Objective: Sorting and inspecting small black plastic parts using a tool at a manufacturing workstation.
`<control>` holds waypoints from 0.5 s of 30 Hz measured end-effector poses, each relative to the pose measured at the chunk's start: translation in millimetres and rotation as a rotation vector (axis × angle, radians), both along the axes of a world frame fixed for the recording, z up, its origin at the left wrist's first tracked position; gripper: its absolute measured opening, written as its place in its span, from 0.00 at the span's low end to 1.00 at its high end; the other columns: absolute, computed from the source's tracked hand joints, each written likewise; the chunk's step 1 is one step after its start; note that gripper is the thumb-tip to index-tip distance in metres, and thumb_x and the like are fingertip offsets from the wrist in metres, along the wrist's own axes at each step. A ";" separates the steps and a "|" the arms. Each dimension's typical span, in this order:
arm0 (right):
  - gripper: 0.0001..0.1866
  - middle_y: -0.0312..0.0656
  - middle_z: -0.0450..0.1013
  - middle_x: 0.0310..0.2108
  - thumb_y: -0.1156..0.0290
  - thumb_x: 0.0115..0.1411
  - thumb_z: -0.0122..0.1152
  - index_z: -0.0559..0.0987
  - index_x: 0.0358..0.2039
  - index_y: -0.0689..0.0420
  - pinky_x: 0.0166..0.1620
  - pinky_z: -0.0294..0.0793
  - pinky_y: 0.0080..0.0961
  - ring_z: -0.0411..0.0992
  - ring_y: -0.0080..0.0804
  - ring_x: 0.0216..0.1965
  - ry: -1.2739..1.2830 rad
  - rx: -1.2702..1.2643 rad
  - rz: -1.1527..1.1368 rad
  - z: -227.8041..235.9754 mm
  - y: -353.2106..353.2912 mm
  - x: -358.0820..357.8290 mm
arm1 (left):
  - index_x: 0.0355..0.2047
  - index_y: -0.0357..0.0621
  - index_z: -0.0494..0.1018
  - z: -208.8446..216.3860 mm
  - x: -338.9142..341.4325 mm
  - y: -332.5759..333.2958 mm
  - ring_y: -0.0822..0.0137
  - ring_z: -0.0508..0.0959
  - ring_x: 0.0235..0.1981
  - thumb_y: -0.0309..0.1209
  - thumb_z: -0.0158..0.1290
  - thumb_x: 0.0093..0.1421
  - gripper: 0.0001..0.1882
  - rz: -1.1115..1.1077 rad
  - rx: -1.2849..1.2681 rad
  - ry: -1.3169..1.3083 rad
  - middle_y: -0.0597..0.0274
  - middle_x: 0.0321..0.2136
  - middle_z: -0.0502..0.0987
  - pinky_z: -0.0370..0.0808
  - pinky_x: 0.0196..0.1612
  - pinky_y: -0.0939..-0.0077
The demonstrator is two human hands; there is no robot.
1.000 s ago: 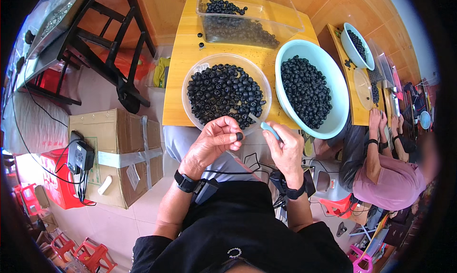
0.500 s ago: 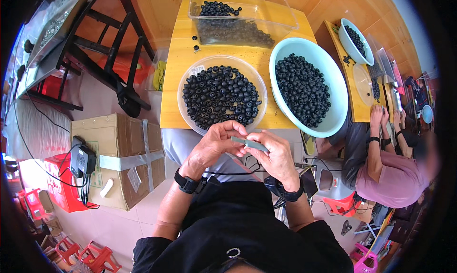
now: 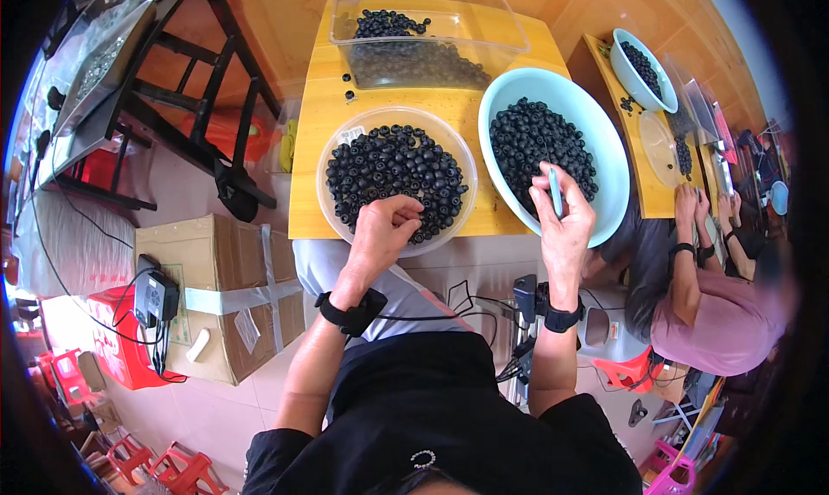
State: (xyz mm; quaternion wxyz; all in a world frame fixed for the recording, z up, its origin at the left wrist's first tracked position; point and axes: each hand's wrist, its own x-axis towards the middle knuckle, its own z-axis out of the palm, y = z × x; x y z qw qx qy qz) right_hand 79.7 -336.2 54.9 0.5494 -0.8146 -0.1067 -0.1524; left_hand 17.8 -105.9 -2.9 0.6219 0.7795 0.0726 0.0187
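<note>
Over the near edge of a round clear tub [image 3: 472,167] full of black beads [image 3: 389,158], my left hand [image 3: 380,236] has its thumb and fingers pinched together. Whatever lies between those fingertips, if anything, is too small to make out. My right hand [image 3: 566,223] grips a slim tool with a grey-green handle [image 3: 554,193], held upright with its upper end toward the beads. This hand is above the near side of a pale blue oval basin [image 3: 615,189], which holds many similar black beads [image 3: 540,145].
A clear rectangular bin [image 3: 484,25] with more beads stands at the back of the yellow table [image 3: 319,81]. Two loose beads [image 3: 347,78] lie beside it. A taped cardboard box [image 3: 207,262] is at my left. Another person [image 3: 708,314] works at a table on the right.
My hands have come apart from in front of the tub. The left has moved forward to the tub's beads, while the right has carried the tool right and forward over the blue basin.
</note>
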 end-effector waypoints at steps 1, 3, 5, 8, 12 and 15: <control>0.15 0.39 0.76 0.32 0.82 0.54 0.63 0.77 0.44 0.62 0.40 0.72 0.17 0.73 0.20 0.34 -0.010 -0.011 -0.006 -5.4 -2.6 -1.0 | 0.35 0.36 0.77 -0.7 1.7 -3.8 0.67 0.79 0.26 0.19 0.56 0.50 0.10 -0.003 0.067 0.006 0.55 0.27 0.79 0.76 0.33 0.76; 0.12 0.37 0.74 0.29 0.81 0.55 0.62 0.78 0.41 0.62 0.37 0.71 0.18 0.72 0.20 0.31 -0.005 -0.021 -0.026 -9.6 -4.4 -6.2 | 0.35 0.37 0.77 -2.9 4.6 -9.6 0.65 0.79 0.26 0.19 0.57 0.48 0.11 -0.009 0.135 0.013 0.54 0.27 0.78 0.76 0.33 0.73; 0.09 0.37 0.73 0.28 0.80 0.56 0.61 0.79 0.39 0.62 0.34 0.69 0.17 0.70 0.19 0.28 0.016 -0.122 -0.052 -9.3 -6.3 -10.5 | 0.35 0.40 0.78 -6.1 5.7 -13.8 0.67 0.77 0.24 0.20 0.59 0.47 0.13 -0.045 0.333 -0.061 0.58 0.25 0.75 0.75 0.32 0.75; 0.07 0.37 0.71 0.25 0.79 0.56 0.61 0.80 0.37 0.61 0.31 0.68 0.18 0.68 0.19 0.26 -0.011 -0.109 -0.065 -7.6 -3.3 -10.5 | 0.34 0.39 0.77 -8.0 5.8 -17.7 0.64 0.76 0.23 0.19 0.59 0.45 0.13 -0.064 0.378 -0.135 0.57 0.24 0.73 0.73 0.30 0.72; 0.07 0.37 0.70 0.24 0.78 0.55 0.62 0.80 0.36 0.61 0.29 0.66 0.18 0.66 0.19 0.24 -0.037 -0.097 -0.043 -8.9 -2.2 -9.5 | 0.33 0.37 0.74 -5.1 6.2 -18.6 0.64 0.76 0.23 0.18 0.59 0.44 0.14 -0.084 0.420 -0.141 0.56 0.24 0.73 0.72 0.29 0.73; 0.06 0.36 0.70 0.24 0.78 0.56 0.62 0.80 0.35 0.61 0.28 0.64 0.18 0.64 0.19 0.23 -0.022 -0.141 -0.044 -6.1 -5.4 -11.5 | 0.35 0.38 0.75 -2.9 8.3 -17.6 0.69 0.76 0.25 0.18 0.59 0.46 0.13 -0.120 0.334 -0.078 0.59 0.25 0.75 0.72 0.30 0.76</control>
